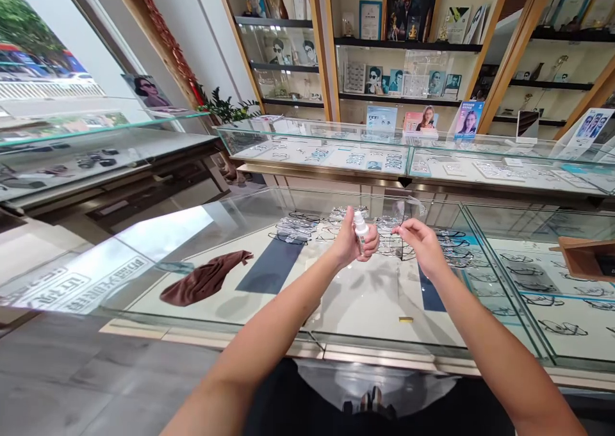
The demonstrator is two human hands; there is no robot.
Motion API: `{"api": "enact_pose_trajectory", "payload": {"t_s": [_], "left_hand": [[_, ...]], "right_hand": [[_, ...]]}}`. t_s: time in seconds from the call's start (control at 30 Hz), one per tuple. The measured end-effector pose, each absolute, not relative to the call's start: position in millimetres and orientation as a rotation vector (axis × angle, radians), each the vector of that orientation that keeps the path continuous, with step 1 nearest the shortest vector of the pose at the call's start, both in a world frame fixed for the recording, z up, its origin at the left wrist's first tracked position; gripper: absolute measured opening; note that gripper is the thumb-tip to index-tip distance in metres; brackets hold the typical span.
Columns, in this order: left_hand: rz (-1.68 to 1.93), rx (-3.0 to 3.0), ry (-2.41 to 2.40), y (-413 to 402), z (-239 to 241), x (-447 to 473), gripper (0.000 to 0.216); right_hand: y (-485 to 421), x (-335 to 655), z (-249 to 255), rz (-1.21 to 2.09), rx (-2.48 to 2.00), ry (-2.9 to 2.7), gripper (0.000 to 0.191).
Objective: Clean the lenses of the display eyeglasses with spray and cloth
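Observation:
My left hand (348,244) is closed around a small white spray bottle (360,228), held upright above the glass counter (240,231). Close to its right, my right hand (418,244) pinches what looks like a pair of thin clear glasses (409,207); the frame is faint against the glass and hard to make out. Both hands hover over rows of eyeglass frames (298,228) lying inside the display case. A brown cloth (206,279) lies crumpled on the counter top to the left of my hands.
A wooden box (583,257) sits on the counter at the right. Another glass case (408,154) with frames stands behind, wall shelves (408,42) with pictures beyond it, and a glass case (96,135) at the left.

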State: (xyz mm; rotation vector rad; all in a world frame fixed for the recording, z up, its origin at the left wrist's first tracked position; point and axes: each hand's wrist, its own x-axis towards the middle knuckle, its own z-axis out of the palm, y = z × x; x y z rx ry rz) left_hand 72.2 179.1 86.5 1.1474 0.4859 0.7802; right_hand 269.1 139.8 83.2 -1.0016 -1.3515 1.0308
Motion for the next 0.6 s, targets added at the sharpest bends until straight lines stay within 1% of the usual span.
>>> {"api": "enact_pose_trajectory", "payload": {"t_s": [0.1, 0.27, 0.37, 0.47, 0.6], "left_hand": [[0.694, 1.112, 0.454, 173.3, 82.4, 68.2, 0.088], [0.677, 1.094, 0.445, 171.2, 84.8, 64.0, 0.086], [0.796, 1.202, 0.548, 171.0, 83.4, 65.8, 0.084], [0.970, 1.374, 0.755, 171.4, 79.4, 69.0, 0.082], [1.054, 1.519, 0.901, 172.1, 76.2, 69.2, 0.079]], "right_hand": [[128.8, 261.9, 85.6, 1.036, -1.056, -1.399, 0.044], [117.2, 251.8, 88.7, 1.037, -1.038, -1.437, 0.044], [114.5, 248.2, 88.3, 1.059, -1.026, -1.439, 0.044], [113.8, 246.4, 87.2, 1.082, -1.033, -1.466, 0.044], [113.8, 245.5, 86.2, 1.091, -1.004, -1.510, 0.046]]}}
